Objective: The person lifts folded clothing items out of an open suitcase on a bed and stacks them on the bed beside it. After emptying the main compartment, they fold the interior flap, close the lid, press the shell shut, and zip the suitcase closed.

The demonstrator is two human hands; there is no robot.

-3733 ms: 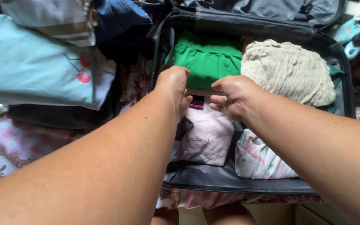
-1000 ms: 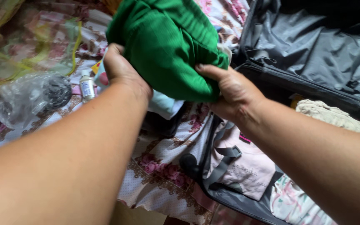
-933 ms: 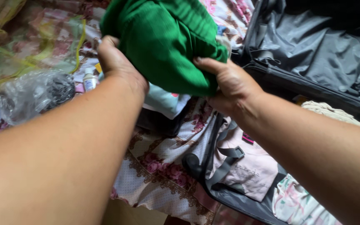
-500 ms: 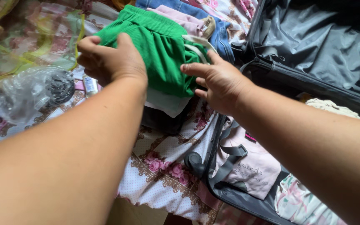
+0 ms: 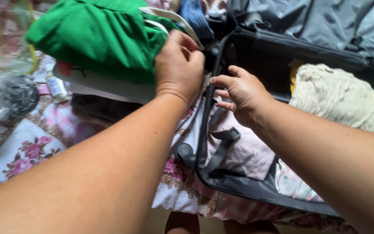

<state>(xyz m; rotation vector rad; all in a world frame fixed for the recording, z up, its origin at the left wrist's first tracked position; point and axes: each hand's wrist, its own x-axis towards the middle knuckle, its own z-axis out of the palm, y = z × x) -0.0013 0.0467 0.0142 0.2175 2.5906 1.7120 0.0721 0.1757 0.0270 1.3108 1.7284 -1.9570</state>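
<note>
- Green cloth, a folded garment (image 5: 96, 39) with pale drawstrings, lies outside the suitcase (image 5: 256, 190), on top of a white folded piece on the flowered bedspread (image 5: 27, 147), just left of the case's rim.
- We have our left hand (image 5: 179, 65) resting on the garment's near right corner, fingers curled and pinching the cloth at its edge.
- Our right hand (image 5: 242, 93) hovers over the case's rim beside it, fingers loosely spread and holding nothing.
- So we judge the green piece is out and set down; only the letting go seems left for it.
- Inside the open case we see a cream knitted piece (image 5: 338, 97) at the far side, a pale pink garment (image 5: 243, 147) under a dark strap, and a flowered white piece at the near right corner.
- The garment looks soft and thick, folded in layers, its surface smooth with few creases.
- A small bottle (image 5: 56, 84) lies by the pile; the clear bag (image 5: 5, 97) at far left holds something dark, possibly a coil, too blurred to tell.
</note>
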